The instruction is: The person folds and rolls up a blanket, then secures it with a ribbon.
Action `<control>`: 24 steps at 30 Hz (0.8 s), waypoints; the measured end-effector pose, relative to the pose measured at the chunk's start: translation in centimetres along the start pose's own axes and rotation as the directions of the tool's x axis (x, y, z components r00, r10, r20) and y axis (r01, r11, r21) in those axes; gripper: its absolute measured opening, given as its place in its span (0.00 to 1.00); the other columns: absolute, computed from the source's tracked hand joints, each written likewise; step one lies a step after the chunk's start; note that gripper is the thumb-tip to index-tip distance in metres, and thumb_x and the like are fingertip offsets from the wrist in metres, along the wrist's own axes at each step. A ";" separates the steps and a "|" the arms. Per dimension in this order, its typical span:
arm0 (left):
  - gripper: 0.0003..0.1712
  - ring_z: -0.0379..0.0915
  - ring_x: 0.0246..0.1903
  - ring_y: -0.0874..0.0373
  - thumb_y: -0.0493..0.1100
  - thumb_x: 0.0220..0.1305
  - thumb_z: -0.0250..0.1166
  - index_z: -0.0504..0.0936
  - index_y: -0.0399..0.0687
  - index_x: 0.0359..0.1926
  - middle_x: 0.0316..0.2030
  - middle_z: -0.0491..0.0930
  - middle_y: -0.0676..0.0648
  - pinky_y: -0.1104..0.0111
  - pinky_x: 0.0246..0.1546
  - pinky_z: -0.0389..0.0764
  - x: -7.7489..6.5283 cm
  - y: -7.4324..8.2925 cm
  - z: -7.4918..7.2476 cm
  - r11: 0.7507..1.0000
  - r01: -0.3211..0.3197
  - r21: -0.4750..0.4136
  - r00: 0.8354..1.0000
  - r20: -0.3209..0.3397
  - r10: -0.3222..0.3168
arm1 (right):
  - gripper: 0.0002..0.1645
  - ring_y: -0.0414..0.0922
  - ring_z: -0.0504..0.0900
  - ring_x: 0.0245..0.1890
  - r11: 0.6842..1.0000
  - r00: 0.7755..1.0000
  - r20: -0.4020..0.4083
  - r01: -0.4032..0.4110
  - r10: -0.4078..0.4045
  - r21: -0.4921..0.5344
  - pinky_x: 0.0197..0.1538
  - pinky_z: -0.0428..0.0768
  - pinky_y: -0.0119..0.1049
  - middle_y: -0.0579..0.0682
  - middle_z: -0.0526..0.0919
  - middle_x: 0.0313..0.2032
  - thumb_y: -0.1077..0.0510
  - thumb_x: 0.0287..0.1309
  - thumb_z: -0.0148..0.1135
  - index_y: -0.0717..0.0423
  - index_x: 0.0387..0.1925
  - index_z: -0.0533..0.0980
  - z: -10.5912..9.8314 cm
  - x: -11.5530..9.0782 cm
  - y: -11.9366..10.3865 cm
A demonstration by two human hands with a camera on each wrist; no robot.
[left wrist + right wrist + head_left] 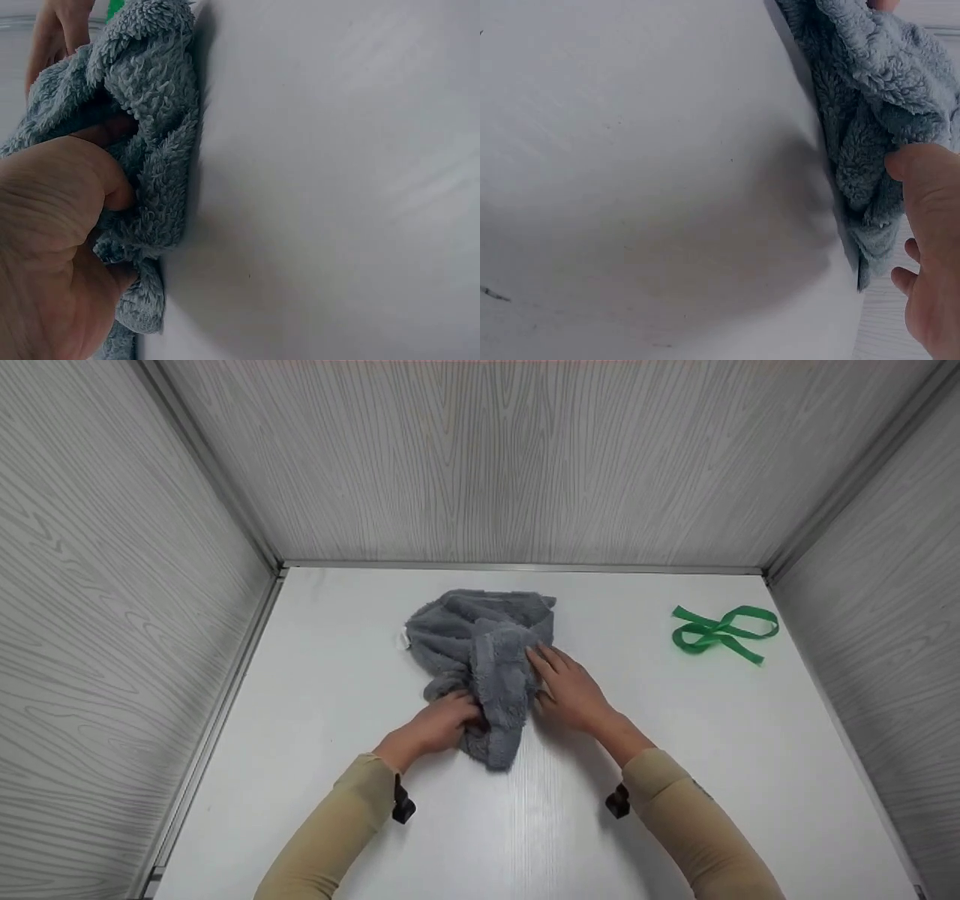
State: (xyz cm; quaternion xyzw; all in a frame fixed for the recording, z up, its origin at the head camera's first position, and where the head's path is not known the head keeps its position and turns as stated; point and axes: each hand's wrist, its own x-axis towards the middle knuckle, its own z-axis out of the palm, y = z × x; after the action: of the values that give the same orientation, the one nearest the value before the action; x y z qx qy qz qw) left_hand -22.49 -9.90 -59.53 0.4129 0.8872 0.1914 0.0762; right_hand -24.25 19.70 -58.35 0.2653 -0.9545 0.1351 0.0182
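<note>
A grey fluffy cloth (pixel 504 667) lies bunched on the white table, with a folded strip running over its middle and a small white tag (pixel 404 640) at its left edge. My left hand (pixel 444 723) grips the cloth at its lower left; in the left wrist view its curled fingers reach into the folds of the cloth (pixel 154 82), their tips partly hidden. On the other side, my right hand (pixel 574 688) rests against the cloth's right edge with fairly straight fingers. The right wrist view shows the right thumb (pixel 915 161) touching the cloth (pixel 862 150).
A green ribbon (pixel 721 628) lies in loops at the table's far right. Grey wood-grain panels (pixel 510 465) stand at the back and both sides of the white table (pixel 330 675). A small black camera (pixel 403 805) sits at the left wrist, another black camera (pixel 618 801) at the right.
</note>
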 end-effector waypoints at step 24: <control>0.36 0.50 0.76 0.46 0.38 0.72 0.46 0.59 0.60 0.80 0.79 0.50 0.50 0.47 0.73 0.57 2.4 0.4 -1.9 0.959 0.196 -0.203 0.963 -0.143 -0.227 | 0.16 0.60 0.82 0.53 0.943 0.958 -0.060 -0.263 0.280 0.204 0.56 0.77 0.58 0.60 0.85 0.49 0.58 0.76 0.48 0.57 0.57 0.76 -0.8 -4.5 5.5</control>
State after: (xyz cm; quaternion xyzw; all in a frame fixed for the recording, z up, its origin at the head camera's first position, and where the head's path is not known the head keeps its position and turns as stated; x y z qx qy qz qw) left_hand -24.28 -8.35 -57.62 0.2892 0.9075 0.2982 0.0614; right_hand -23.27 26.70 -59.43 0.1257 -0.9624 0.2402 0.0154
